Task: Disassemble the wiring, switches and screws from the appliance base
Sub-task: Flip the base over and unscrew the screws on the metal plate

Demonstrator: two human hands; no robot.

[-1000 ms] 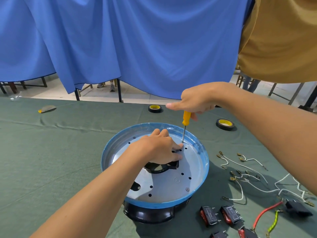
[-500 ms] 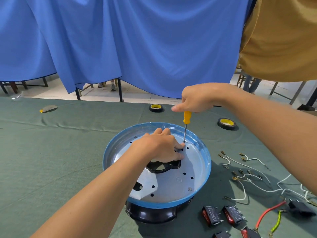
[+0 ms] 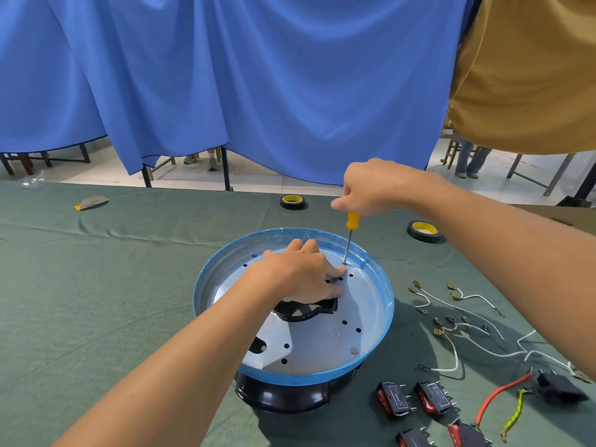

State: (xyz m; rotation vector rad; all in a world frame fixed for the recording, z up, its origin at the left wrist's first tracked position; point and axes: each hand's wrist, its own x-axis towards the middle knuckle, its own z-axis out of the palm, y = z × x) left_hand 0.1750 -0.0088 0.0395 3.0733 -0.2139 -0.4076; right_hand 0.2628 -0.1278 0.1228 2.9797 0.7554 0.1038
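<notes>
Head view: green-clothed table [image 3: 96, 285], blue curtain [image 3: 258, 75]; right hand [image 3: 374, 185] grip clamped on screwdriver [image 3: 350, 235].

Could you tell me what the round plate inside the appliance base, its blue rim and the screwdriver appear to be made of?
Round plate: probably bare sheet metal, judging by its dull silver sheen and punched holes. Blue rim: looks like painted or coated metal, glossy, with what may be clear film along the far edge. Screwdriver: thin shiny steel shaft, with a yellow handle that is likely plastic.
</notes>
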